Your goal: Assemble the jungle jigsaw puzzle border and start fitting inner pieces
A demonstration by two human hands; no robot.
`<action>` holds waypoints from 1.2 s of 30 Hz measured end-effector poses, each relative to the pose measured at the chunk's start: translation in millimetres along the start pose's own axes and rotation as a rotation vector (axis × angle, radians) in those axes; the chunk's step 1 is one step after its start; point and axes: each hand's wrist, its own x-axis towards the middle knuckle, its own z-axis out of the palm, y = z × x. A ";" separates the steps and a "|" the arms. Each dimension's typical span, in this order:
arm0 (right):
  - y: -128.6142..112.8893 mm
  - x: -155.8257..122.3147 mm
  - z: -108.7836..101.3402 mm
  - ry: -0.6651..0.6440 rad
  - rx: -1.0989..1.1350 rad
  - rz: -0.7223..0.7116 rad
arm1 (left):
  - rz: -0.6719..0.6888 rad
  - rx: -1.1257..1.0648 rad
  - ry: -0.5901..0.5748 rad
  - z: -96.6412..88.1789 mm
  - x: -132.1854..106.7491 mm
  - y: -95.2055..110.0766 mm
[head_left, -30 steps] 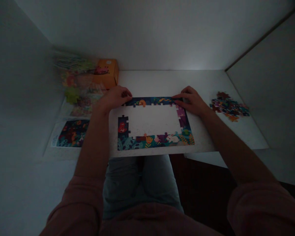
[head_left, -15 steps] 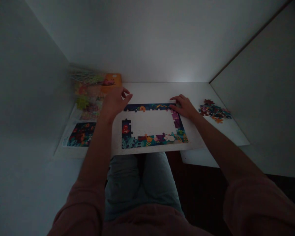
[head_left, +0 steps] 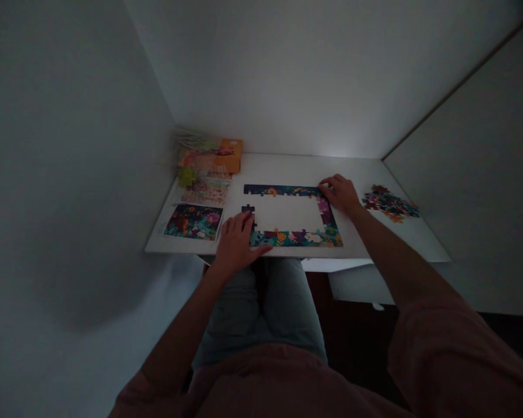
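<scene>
The left hand (head_left: 237,244) lies palm down with its fingers spread, and it grasps nothing that can be seen. It rests on the lower-left part of a jigsaw border (head_left: 293,229), covering the corner and part of the left side. A short dark run of joined pieces (head_left: 248,209) sticks up just above its fingertips. The right hand (head_left: 340,194) sits at the border's upper-right corner, its fingers lightly curved and its fingertips (head_left: 325,186) on the pieces. It does not look clenched, though a small piece under the fingers would be hidden. The border lies on a white board (head_left: 287,213) between the two hands, with its top, right and bottom runs joined and its left side incomplete. A heap of loose pieces (head_left: 390,203) lies on the table (head_left: 279,165) to the right, just beyond the right hand. To the left of the board are a picture card (head_left: 193,222), a few printed sheets (head_left: 204,191) and a clear bag (head_left: 196,151), with an orange box (head_left: 229,155) behind them. A wall (head_left: 70,145) rises beside the table's left edge.
</scene>
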 end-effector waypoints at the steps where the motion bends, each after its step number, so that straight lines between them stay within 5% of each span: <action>1: -1.6 -3.0 -0.7 0.019 -0.009 0.022 | 0.008 0.009 -0.002 -0.4 0.6 -0.4; 14: -6.5 -52.3 2.0 -0.122 -0.139 0.028 | 0.005 0.000 0.018 3.5 2.8 0.7; 20: -13.0 -56.2 2.3 -0.029 -0.281 0.090 | 0.008 0.011 0.179 17.5 5.1 0.9; 25: 7.3 -84.8 -34.0 0.047 -0.377 0.171 | 0.037 -0.001 0.242 29.5 13.8 -5.3; 31: 52.5 -124.2 -101.7 0.297 -0.393 0.466 | 0.030 0.039 0.256 26.8 12.5 -3.2; 36: 66.3 -120.9 -114.0 0.283 -0.334 0.599 | 0.014 0.052 0.229 25.7 14.2 -3.5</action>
